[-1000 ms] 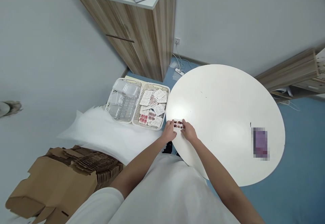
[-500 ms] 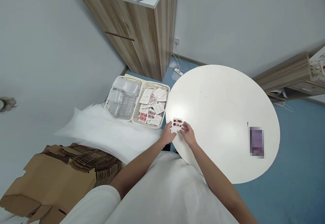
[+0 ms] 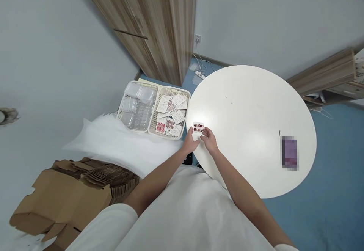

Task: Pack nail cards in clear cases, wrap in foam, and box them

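Observation:
A small white card of press-on nails [image 3: 198, 127], with two rows of dark red and pale nails, is at the left edge of the round white table [image 3: 256, 103]. My left hand [image 3: 190, 141] grips its left side, thumb pointing inward below the card. On the opposite side, my right hand [image 3: 209, 140] has its fingers curled on the card's right edge. The undersides of both hands' fingers are partly hidden. Just left of the table, a white basket [image 3: 182, 136] holds many similar nail cards, some showing printed backs and some showing red or purple nails.
Another basket [image 3: 121, 110] contains clear plastic boxes [image 3: 142, 110]. White sheets [image 3: 113, 141] and a stack of folded brown cardboard boxes [image 3: 71, 194] lie at the left. A blurred purple object [image 3: 290, 152] rests on the table's right. A wooden cabinet [image 3: 159, 35] stands behind.
The camera view has tilted slightly downward, so the surroundings appear higher. Both hands stay at the nail card, with the right fingers a little closer over its right edge.

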A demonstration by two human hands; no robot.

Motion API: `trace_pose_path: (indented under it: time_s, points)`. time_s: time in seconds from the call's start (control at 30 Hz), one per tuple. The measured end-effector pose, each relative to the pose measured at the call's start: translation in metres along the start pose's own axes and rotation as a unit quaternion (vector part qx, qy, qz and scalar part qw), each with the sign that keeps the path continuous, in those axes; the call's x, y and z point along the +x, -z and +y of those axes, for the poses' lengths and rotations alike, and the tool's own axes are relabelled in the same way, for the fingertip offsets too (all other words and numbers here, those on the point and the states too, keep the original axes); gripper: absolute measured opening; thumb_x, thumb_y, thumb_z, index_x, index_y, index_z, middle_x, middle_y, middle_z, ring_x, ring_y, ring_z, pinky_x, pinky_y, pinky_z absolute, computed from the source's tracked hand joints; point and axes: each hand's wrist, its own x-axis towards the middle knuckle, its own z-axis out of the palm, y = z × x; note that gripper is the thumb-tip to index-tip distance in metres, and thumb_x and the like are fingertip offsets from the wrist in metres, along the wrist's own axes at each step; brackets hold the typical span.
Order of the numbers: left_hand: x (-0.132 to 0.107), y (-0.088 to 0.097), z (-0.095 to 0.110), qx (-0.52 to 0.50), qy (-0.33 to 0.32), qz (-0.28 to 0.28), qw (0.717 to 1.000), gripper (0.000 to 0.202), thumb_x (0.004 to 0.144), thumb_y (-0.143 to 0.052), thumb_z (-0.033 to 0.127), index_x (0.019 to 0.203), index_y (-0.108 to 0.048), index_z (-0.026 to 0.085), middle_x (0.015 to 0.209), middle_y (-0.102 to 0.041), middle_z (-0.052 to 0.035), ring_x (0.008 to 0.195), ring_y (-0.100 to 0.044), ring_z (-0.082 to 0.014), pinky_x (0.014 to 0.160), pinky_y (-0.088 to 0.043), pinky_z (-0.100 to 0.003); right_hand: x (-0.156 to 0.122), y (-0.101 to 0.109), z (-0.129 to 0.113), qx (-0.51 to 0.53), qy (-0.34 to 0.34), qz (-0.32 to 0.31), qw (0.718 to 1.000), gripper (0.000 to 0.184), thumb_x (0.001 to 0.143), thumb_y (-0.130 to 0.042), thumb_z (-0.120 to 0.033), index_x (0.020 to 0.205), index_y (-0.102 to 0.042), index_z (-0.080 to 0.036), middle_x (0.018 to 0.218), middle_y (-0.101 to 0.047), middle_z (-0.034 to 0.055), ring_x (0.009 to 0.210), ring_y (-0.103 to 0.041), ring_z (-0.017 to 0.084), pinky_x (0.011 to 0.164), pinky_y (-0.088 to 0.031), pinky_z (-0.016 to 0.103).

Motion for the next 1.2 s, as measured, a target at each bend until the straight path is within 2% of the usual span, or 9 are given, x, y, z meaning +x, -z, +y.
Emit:
trace_pose_path:
  time_s: [0.27,0.8,1.0,1.2]
  points:
    - [0.018,0.005,0.004,-0.012,-0.001,0.002,1.0,0.085,0.063,-0.059,0.012,0.135,-0.013,0.02,0.14,-0.02,-0.0092,0.128,-0.019,-0.0244,0.104,-0.019,-0.039,0.01,-0.006,-0.007,0.025,0.011,-0.007,1.0,0.064,0.062,-0.057,-0.023,0.123,-0.038,-0.023,0.126,-0.044,0.0074,0.112,-0.044,0.021,0.093,-0.038,0.038]
    - [0.016,0.006,0.003,-0.008,0.004,0.009,1.0,0.082,0.064,-0.06,0.016,0.134,-0.016,0.021,0.141,-0.019,-0.0095,0.129,-0.018,-0.0247,0.105,-0.017,-0.039,0.012,-0.002,-0.005,0.007,0.015,-0.002,1.0,0.059,0.063,-0.057,-0.027,0.12,-0.041,-0.024,0.126,-0.044,0.0064,0.107,-0.045,0.02,0.093,-0.036,0.038]
    - [0.007,0.003,0.003,-0.003,-0.006,0.008,1.0,0.079,0.065,-0.057,0.014,0.134,-0.018,0.021,0.14,-0.022,-0.0085,0.128,-0.019,-0.0246,0.103,-0.02,-0.04,0.002,0.009,-0.002,0.002,0.018,0.0,1.0,0.055,0.065,-0.056,-0.03,0.118,-0.042,-0.025,0.125,-0.044,0.0057,0.1,-0.049,0.017,0.09,-0.039,0.037]
    - [-0.019,-0.013,0.004,-0.027,0.004,0.007,1.0,0.074,0.066,-0.055,0.014,0.132,-0.023,0.023,0.139,-0.024,-0.0075,0.128,-0.022,-0.0232,0.103,-0.022,-0.039,-0.029,0.033,0.003,-0.011,0.019,-0.025,0.999,0.051,0.066,-0.056,-0.031,0.115,-0.046,-0.022,0.118,-0.05,0.0071,0.091,-0.054,0.016,0.084,-0.042,0.036]
